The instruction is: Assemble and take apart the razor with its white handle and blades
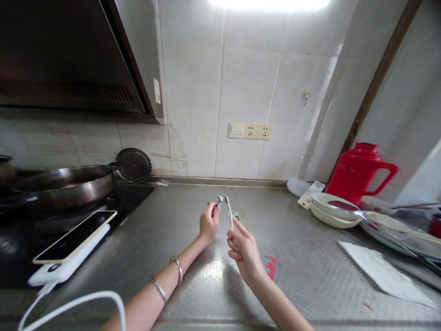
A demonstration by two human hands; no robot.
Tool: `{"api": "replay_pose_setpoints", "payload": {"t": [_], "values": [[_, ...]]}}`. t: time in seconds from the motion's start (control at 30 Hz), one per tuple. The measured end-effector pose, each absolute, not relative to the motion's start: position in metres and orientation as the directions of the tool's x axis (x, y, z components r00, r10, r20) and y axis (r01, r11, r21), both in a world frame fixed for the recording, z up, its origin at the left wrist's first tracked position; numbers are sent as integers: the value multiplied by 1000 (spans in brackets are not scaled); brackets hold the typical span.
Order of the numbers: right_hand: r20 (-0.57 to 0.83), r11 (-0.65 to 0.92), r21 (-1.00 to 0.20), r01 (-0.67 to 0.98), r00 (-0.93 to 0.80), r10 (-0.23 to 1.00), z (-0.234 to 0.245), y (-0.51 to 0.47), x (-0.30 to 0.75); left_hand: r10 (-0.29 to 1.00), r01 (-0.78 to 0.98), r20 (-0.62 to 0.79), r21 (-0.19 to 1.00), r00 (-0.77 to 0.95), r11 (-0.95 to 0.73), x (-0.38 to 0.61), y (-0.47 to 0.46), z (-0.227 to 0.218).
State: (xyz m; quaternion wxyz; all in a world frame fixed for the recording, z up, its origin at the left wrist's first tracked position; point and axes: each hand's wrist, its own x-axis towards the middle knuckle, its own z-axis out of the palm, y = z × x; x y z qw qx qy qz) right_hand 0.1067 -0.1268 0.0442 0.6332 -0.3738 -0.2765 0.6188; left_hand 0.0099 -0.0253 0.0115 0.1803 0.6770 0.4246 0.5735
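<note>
My left hand (208, 224) is closed in a pinch on a small metal-tipped object (218, 201) that I cannot name, held above the steel counter (193, 257). Two bracelets sit on my left forearm. My right hand (244, 250) is closed around the lower end of a thin white stick-like object (229, 211), which stands nearly upright. The tips of the two objects are a few centimetres apart, not touching.
A phone (74, 235) lies on a white power bank (65, 262) with a cable at the left, by a pan (65, 184) on the stove. White plates (332, 209), a red jug (358, 172), and a paper sheet (382, 271) are at the right.
</note>
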Motion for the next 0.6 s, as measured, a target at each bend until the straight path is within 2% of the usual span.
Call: {"api": "replay_pose_setpoints", "payload": {"t": [0.37,0.5,0.6], "values": [[-102,-39,-786,-617,67,992,34,-136,95,804,278,594,779,-39,-562,9,-28,14],[-21,84,-784,-615,162,987,43,-121,106,846,155,529,843,-65,-515,9,-21,11],[70,170,-803,-572,193,979,55,-89,123,907,16,421,907,-6,-421,10,-16,9]]}}
